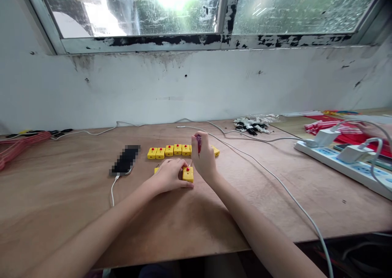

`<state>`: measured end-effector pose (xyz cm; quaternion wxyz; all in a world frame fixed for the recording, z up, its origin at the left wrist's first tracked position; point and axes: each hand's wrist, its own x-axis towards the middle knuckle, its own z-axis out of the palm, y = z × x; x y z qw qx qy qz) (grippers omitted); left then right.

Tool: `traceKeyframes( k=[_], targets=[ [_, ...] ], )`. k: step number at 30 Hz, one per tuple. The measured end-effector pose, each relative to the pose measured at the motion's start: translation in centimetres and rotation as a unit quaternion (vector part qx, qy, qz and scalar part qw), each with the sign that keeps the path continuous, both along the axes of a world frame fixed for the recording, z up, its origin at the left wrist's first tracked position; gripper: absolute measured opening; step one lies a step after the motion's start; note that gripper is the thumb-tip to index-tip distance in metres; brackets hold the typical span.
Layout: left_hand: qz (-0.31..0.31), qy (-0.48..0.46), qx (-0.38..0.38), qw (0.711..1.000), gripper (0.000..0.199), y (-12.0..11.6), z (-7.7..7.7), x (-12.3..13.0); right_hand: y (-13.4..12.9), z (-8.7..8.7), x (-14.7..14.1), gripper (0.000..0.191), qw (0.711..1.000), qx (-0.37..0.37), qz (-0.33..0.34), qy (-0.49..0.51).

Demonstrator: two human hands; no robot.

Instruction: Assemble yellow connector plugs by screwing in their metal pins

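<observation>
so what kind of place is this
Probably a small workshop, though a home workbench is possible: yellow blocks line up on a wooden table, the right hand grips what looks like a tool handle, and a power strip lies at right.

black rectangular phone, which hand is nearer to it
Left. The left hand is to the right of the phone, holding a boxy yellow block; the right hand is farther right, beyond the left.

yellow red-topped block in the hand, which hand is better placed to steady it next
Probably the left hand: its fingers hold the yellow red-topped block, while the right hand grips a reddish-purple handle.
</observation>
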<state>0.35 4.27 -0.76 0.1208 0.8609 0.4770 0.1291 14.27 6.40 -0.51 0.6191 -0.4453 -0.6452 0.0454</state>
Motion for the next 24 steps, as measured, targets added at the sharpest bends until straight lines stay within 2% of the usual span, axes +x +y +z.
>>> traceKeyframes(
  k=[3,6,12,16,21,24],
  targets=[
    [-0.019,-0.002,-0.040,0.999,0.042,-0.9,0.8,-1.0,-0.1,0.3,0.2,0.011,0.998,0.021,-0.014,0.057],
    [-0.025,-0.002,-0.040,0.999,0.038,-2.6,1.2,-2.2,-0.2,0.3,0.0,0.010,0.997,0.024,-0.002,0.076],
    [-0.074,-0.005,0.014,0.997,0.042,-5.5,0.1,-4.3,-0.5,-0.7,-1.3,0.014,0.992,-0.012,0.085,0.095],
    [-0.096,-0.003,0.054,0.994,0.041,-5.7,-0.6,-5.0,-0.3,-1.5,-2.1,0.017,0.982,-0.081,0.144,0.092],
    [-0.094,-0.031,0.036,0.994,0.043,-5.5,-0.8,-5.1,0.1,-2.0,-3.4,0.017,0.960,-0.128,0.222,0.111],
    [-0.086,-0.046,0.031,0.995,0.046,-5.3,-0.9,-5.1,0.4,-2.6,-3.9,0.017,0.950,-0.161,0.241,0.113]
  ],
)
